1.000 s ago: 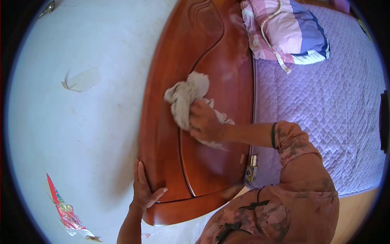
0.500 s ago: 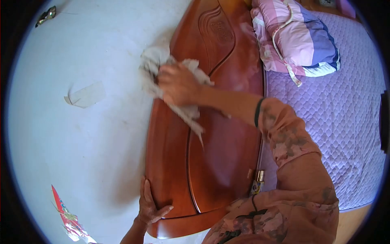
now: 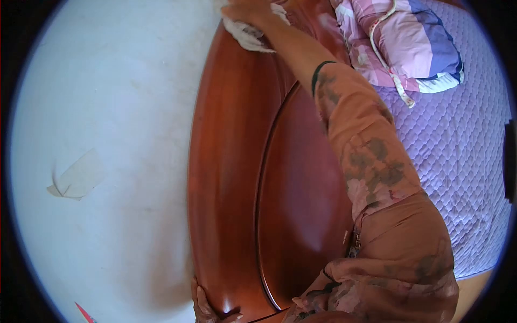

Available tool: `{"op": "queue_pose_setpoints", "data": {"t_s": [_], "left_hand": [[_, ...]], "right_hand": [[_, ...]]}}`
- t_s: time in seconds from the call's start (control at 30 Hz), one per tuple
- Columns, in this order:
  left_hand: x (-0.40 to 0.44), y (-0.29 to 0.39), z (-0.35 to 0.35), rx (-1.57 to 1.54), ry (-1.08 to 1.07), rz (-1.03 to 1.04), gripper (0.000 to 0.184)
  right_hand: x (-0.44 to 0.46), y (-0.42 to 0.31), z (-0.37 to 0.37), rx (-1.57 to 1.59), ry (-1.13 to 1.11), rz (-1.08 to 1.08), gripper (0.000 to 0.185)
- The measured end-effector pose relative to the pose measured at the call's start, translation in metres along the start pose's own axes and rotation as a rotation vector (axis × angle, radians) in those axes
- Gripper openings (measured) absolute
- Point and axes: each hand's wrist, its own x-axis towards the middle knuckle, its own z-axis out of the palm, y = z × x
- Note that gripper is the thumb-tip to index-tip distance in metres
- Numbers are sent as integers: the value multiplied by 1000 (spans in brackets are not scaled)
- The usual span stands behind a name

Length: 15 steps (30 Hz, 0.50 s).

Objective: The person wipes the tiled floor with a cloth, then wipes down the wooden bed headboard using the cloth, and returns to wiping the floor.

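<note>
A glossy red-brown wooden headboard (image 3: 231, 161) with a dark curved groove fills the middle of the head view. At its far end, by the upper edge of the view, my right hand (image 3: 251, 12) is closed on a whitish cloth (image 3: 249, 37), which lies against the wood. Part of that hand is cut off by the frame. Down at the near left corner, my left hand (image 3: 205, 309) rests on the headboard's edge with its fingers apart, and nothing shows in it. The lower part of this hand is out of view.
A pale wall (image 3: 124, 107) with a peeling patch (image 3: 81, 175) runs along the left. To the right lies a bed with a lilac quilted cover (image 3: 458, 177), and on it a folded pink and blue quilt (image 3: 409, 43). A red scrap (image 3: 83, 312) shows at lower left.
My right hand has carried the cloth farther up along the headboard, to its far end. The view has shifted, so my left hand sits lower in it, still at the near corner.
</note>
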Motion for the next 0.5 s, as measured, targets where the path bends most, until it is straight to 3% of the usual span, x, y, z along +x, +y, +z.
{"op": "queue_pose_setpoints", "data": {"t_s": [0.07, 0.13, 0.27, 0.5], "left_hand": [[-2, -4, -4, 252, -28, 125, 84], [-3, -7, -8, 386, -33, 176, 81], [-10, -13, -11, 371, -48, 48, 91], [-25, -19, -17, 403, -63, -79, 120]], "right_hand": [[-9, 39, 28, -4, 68, 103, 42], [-30, 58, 18, 29, 0, 226, 42], [-67, 81, -7, 87, -79, 368, 40], [-99, 84, -33, 104, -142, 407, 37]]}}
